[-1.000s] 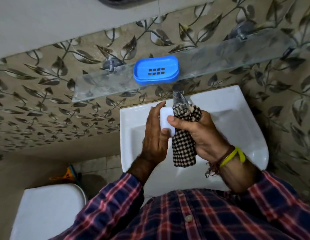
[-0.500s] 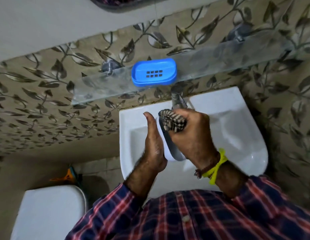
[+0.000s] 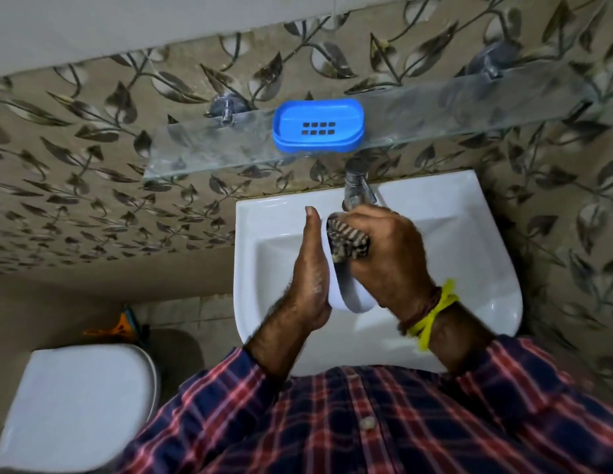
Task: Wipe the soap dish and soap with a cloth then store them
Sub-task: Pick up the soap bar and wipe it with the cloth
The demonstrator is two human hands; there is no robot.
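Wiping soap [image 3: 346, 295]: L hand [image 3: 310, 268] cups it, R hand [image 3: 387, 254] grips cloth [image 3: 347, 242]. Next: into dish [image 3: 318, 125], 12 o'clock.

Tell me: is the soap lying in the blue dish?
No, the blue dish sits empty on the shelf; the soap is between both hands.

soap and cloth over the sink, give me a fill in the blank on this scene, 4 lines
1. The blue soap dish sits on the glass ____.
2. The checked cloth is gripped in the ____ hand.
3. The left hand holds the white soap over the ____.
4. The band on the right wrist is ____.

Missing words: shelf; right; sink; yellow
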